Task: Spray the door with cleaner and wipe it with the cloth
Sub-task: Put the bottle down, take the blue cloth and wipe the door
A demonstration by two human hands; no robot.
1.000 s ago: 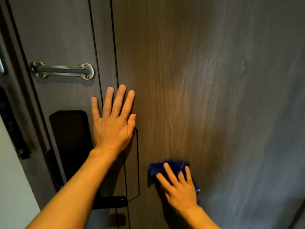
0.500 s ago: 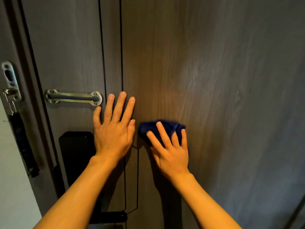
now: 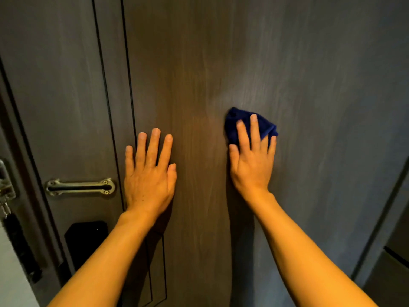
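A dark grey-brown wood-grain door (image 3: 221,63) fills the view. My right hand (image 3: 252,160) lies flat on the door's middle panel and presses a crumpled dark blue cloth (image 3: 234,127) against the wood; the cloth sticks out above and beside my fingers. My left hand (image 3: 150,173) rests flat on the door with fingers apart, empty, to the left of the cloth and just right of the metal latch. No spray bottle is in view.
A brass door guard bar (image 3: 79,187) is screwed to the left panel, with a black lock plate (image 3: 88,240) below it. The door frame with a metal catch and chain (image 3: 5,191) runs down the left edge. A pale wall edge (image 3: 394,218) stands at right.
My right hand has carried the cloth up the door and to the right, from low near the lock to level with my left fingertips. The left hand stays planted; the view has tilted upward.
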